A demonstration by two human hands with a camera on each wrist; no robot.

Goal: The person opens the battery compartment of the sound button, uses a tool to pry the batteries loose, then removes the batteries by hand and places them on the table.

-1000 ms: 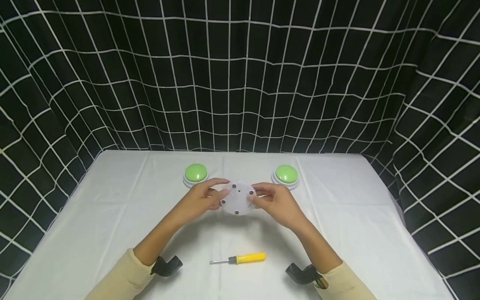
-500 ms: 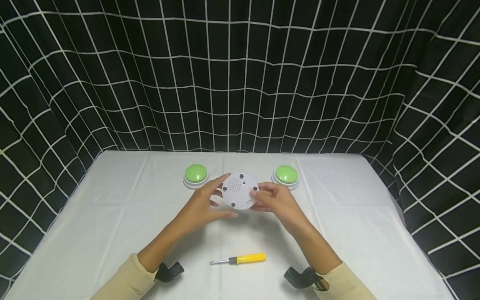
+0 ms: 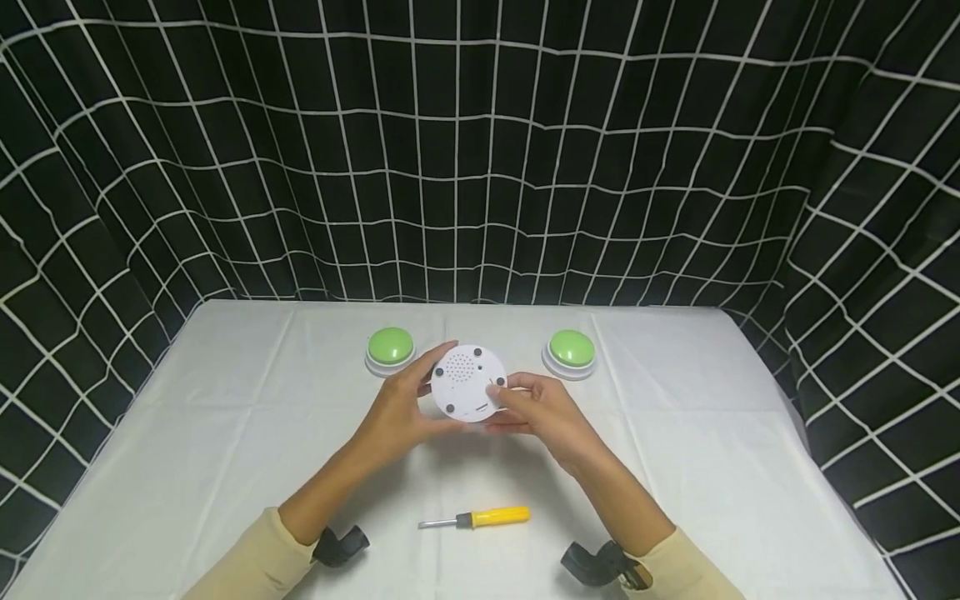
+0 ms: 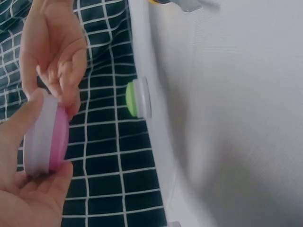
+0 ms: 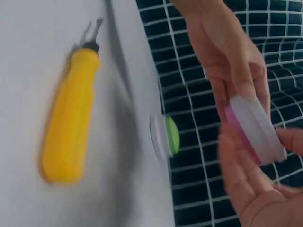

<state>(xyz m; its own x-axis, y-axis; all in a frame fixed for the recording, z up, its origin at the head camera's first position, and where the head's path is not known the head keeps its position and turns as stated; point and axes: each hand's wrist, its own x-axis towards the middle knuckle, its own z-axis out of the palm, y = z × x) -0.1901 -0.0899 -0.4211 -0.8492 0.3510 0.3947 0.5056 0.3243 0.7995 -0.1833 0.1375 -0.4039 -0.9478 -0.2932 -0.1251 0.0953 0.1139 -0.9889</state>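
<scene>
Both hands hold a round push button (image 3: 459, 387) above the table, its white underside turned to the head camera. Small speaker holes, dark round feet and a slot show on that face. In the left wrist view the white base of the button (image 4: 40, 137) has a pink cap on its other side. My left hand (image 3: 401, 412) grips it across the left rim, thumb low and fingers high. At the right edge, my right hand (image 3: 551, 417) pinches it, thumb on the underside and fingers behind.
Two green push buttons on white bases, left (image 3: 390, 346) and right (image 3: 572, 348), stand toward the back of the white-covered table (image 3: 187, 433). Nearer the front lies a yellow-handled screwdriver (image 3: 498, 517), tip leftward. A black curtain (image 3: 480, 150) with a white grid surrounds the table.
The left fingers let go of the button, spread, then took its left rim again. The button has turned in the hands, its feet shifting round counterclockwise, and it faces the head camera more fully.
</scene>
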